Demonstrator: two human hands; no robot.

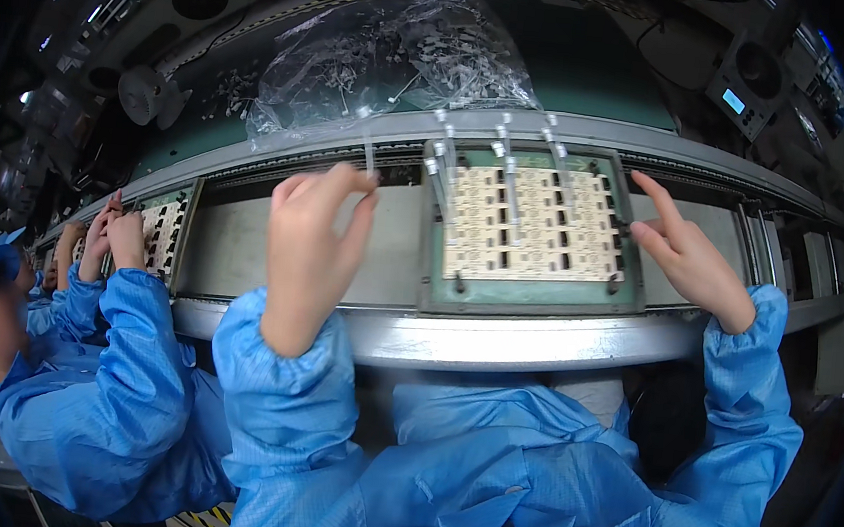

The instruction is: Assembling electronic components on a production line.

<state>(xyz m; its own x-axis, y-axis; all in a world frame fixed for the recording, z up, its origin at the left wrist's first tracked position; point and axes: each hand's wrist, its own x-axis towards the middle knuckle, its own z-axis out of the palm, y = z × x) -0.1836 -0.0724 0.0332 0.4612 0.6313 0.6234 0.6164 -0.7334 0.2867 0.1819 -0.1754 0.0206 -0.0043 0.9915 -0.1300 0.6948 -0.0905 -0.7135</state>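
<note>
My left hand (315, 244) is raised left of the green fixture. Its thumb and fingertips pinch a thin pale cable (369, 143) with a white end, blurred by motion. My right hand (686, 254) is at the fixture's right edge, index finger stretched out and thumb apart, holding nothing I can see. Between my hands a cream-coloured circuit board panel (477, 263) with rows of dark slots lies in the green fixture (540, 296). Several pale cables with white connectors (500, 150) lie across the panel and over its far edge.
The fixture sits on a conveyor with a metal front rail (456, 339). Beyond it, a clear plastic bag (400, 56) of cables lies on a green surface. At left a co-worker in blue (119, 398) handles another panel (164, 231). A device with a lit screen (733, 101) stands far right.
</note>
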